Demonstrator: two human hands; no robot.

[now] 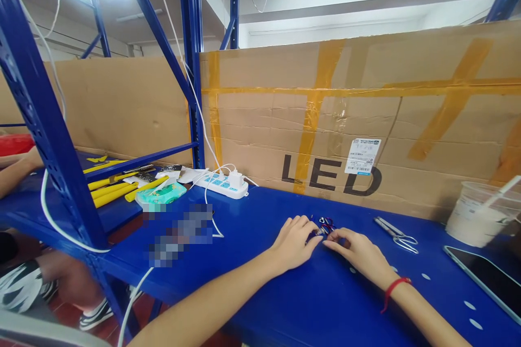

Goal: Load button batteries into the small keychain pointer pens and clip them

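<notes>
A small cluster of shiny dark-red and silver loops (326, 223) lies on the blue tabletop, between and just beyond my fingertips. Its exact kind is too small to make out. My left hand (293, 244) rests on the table, its bent fingers and thumb closing at the near left side of the cluster. From the right, my right hand (358, 252), with a red string bracelet (394, 288) at the wrist, brings thumb and index together at the cluster's near edge. What lies between those two fingertips is hidden. Metal scissors (395, 234) lie to the right of that hand.
A phone (488, 276) and a plastic cup with a straw (476, 217) stand at the right. A white power strip (223, 183), a green packet (160, 195) and yellow tubes (114, 193) lie leftward. Cardboard (260, 130) backs the table; another person's hand (35, 158) shows far left.
</notes>
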